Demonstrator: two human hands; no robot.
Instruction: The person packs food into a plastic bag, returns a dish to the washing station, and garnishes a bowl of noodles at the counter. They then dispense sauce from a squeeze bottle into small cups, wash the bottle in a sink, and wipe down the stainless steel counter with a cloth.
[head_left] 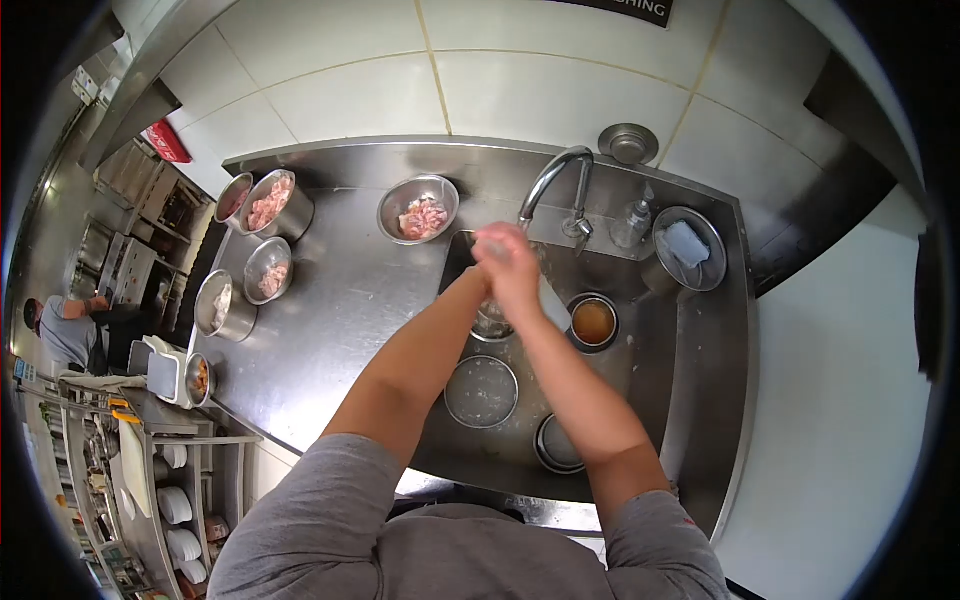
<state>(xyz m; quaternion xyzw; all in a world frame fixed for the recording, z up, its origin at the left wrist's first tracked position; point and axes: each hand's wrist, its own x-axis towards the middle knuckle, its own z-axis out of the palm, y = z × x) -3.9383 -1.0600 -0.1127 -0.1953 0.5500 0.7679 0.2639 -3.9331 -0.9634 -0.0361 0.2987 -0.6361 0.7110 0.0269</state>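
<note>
Below the curved faucet (560, 180), my left hand (484, 278) and my right hand (510, 262) are pressed together over the sink (640, 400). Motion blur smears the fingers of both, and whether anything is between them cannot be made out. Partly hidden under my hands is a metal bowl (491, 322) in the sink. To its right stands a round container of brown liquid (594, 322). Nearer to me in the basin are a round pan of cloudy water (481, 391) and another round vessel (562, 445).
Metal bowls of raw meat (423, 218) stand on the steel counter (340, 300), several at its left side. Right of the faucet are a clear pump bottle (632, 222) and a bowl with a blue-white sponge (687, 245). Another person (70, 330) is far left, near shelves.
</note>
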